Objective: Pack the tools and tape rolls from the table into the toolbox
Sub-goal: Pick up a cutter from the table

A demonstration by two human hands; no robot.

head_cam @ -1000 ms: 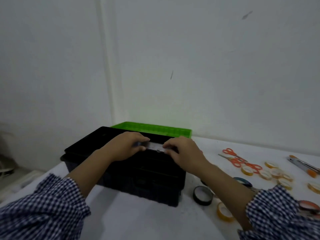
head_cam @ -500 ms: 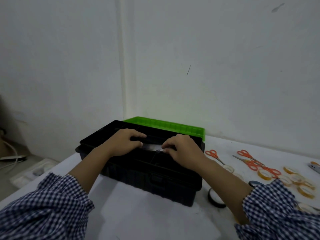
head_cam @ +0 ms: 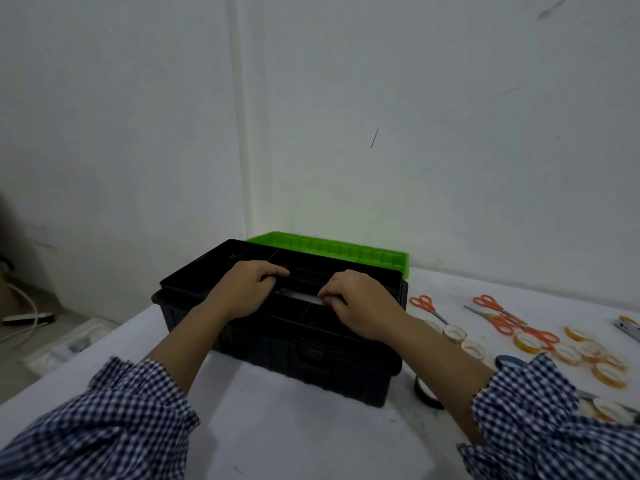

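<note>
- Head cam: black toolbox (head_cam: 277,344) sits mid-table (head_cam: 294,438), green lid (head_cam: 329,249) swung open behind it, black organiser tray (head_cam: 214,271) seated on top.
- L hand (head_cam: 242,292) curled narrow on tray's centre handle (head_cam: 298,295); R hand (head_cam: 360,306) curled narrow on same handle, just right of L. Pale strip of handle shows between them.
- Vs 1 s ago: both hands keep same hold on handle, tray not visibly raised off toolbox. Toolbox now appears further right in view, more floor visible left of it; prob. head turn, not toolbox moving.
- Meaning for task: likely tray lift-out about to start, to open up lower compartment. Packing itself not begun, judging by what lies outside.
- Right of toolbox, still on table: orange scissors (head_cam: 424,304), more orange scissors (head_cam: 491,304) farther right, cluster of yellow tape rolls (head_cam: 568,353), white tape roll (head_cam: 454,333) nearer toolbox, black tape roll (head_cam: 427,393) by toolbox's front right corner.
- Silver tool w/ orange tip (head_cam: 628,328) far right of toolbox, cut by frame edge; type unclear.
- Brands/labels/writing: none legible on toolbox, lid or rolls. Toolbox front latch (head_cam: 311,356) plain black.
</note>
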